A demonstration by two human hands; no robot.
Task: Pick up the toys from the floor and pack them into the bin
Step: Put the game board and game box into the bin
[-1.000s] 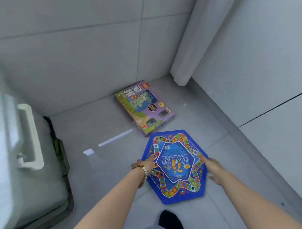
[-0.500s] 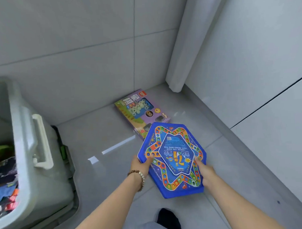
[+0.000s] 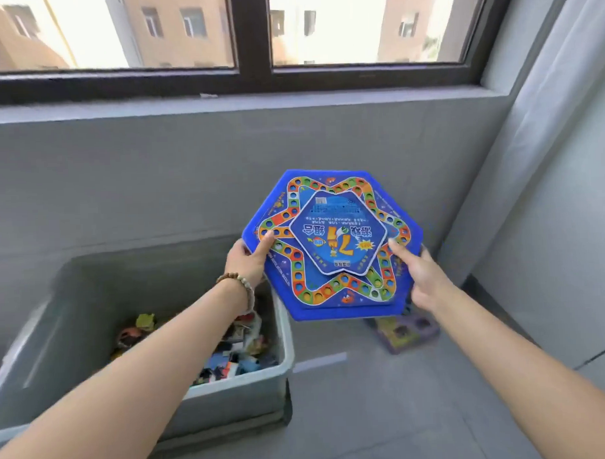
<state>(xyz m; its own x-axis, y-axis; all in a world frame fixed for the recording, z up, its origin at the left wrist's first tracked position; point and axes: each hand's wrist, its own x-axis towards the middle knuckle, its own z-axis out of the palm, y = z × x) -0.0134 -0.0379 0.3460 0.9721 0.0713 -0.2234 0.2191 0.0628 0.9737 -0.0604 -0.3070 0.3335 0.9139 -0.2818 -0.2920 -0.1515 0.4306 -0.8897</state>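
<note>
Right now the blue hexagonal game board [image 3: 332, 242] is up in the air, tilted face-up toward the camera, above and just right of the bin's [image 3: 231, 403] right rim, over the floor [image 3: 369, 426] rather than over the opening. The left hand [image 3: 247, 262] grips its left edge with the thumb laid on the printed face; the right hand [image 3: 422, 276] grips the right edge the same way. The fingers underneath are hidden on both sides. The grip looks to be a pinch at two edges only, so a quick swing sideways could twist the board loose, and the smaller hexagonal panel at its centre might slide off if it is a separate piece, which I cannot tell. The board is broad beside the bin's mouth, and the loose toys [image 3: 237, 355] piled inside are uneven: lowered flat, it could catch a rim or sit rocking on the heap. A purple game box [image 3: 400, 332] lies on the floor half hidden behind the board, not yet packed.
</note>
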